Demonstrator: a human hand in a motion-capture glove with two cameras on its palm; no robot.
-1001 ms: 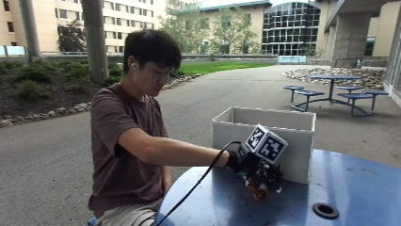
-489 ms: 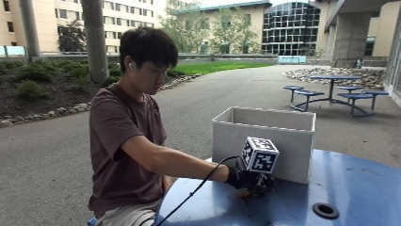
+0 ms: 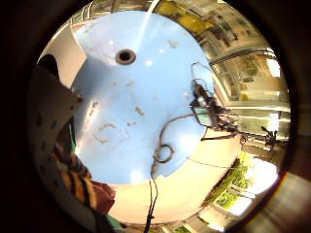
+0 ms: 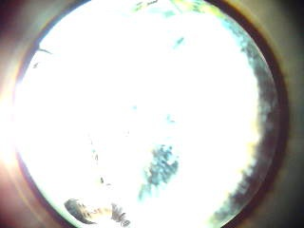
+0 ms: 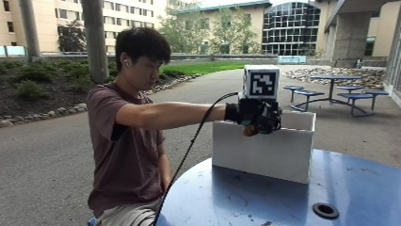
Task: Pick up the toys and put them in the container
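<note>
Lifted off the worktop (image 5: 263, 197) now, right hand (image 5: 257, 117) raised to the container (image 5: 263, 150) rim, fingers curled round a striped toy (image 3: 77, 184); drop into the container looks next.

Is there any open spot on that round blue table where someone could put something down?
Yes: the round blue metal table is bare between the white rectangular container and the near rim, around its small centre hole. The black-gloved right hand with a small striped toy crowds the container's top edge.
</note>
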